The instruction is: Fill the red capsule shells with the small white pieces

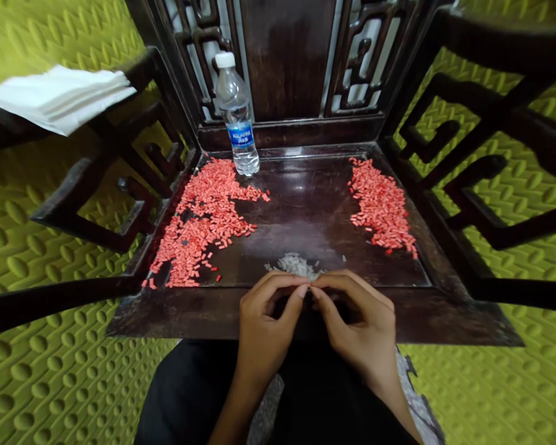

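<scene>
My left hand and my right hand meet fingertip to fingertip over the front edge of a dark wooden chair seat. Thumb and forefinger are pinched together on each, and whatever sits between them is too small to make out. Just beyond the fingertips lies a small heap of whitish translucent bits. On the left of the seat spreads a large scatter of short red tube-like pieces. A narrower pile of similar red pieces lies on the right.
A water bottle with a white cap stands at the back left of the seat. Folded white paper rests on the left armrest. The carved backrest and right armrest enclose the seat. Yellow-green textured matting covers the floor.
</scene>
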A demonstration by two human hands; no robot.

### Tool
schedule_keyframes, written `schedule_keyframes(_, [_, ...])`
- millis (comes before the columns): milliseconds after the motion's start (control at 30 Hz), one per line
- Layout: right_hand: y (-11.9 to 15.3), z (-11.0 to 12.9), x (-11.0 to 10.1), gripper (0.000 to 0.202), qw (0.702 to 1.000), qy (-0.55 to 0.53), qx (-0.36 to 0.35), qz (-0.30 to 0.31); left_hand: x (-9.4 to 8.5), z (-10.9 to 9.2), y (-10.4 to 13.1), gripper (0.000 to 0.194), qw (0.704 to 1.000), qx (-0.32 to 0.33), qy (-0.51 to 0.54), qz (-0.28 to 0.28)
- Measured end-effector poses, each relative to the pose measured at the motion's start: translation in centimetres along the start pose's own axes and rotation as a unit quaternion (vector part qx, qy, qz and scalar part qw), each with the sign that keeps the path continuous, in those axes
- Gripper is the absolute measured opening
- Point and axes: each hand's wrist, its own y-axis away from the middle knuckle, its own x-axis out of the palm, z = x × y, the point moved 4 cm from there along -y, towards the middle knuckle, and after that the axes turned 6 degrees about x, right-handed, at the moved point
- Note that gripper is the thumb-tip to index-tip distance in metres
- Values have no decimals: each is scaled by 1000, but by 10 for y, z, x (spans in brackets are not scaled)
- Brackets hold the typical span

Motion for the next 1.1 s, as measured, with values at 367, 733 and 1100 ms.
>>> schedule_keyframes(367, [2, -3, -2, 17, 999, -26, 25, -12, 1, -1, 0, 11, 1000, 12, -10, 12])
schedule_keyframes(733, [0, -2, -4, 15, 998, -54, 43, 3, 1, -5, -5, 11, 1000, 21, 13, -8])
schedule_keyframes(1100, [-1, -2, -2, 12, 996, -70, 60, 7, -1, -9, -7, 10, 1000, 15, 9, -24])
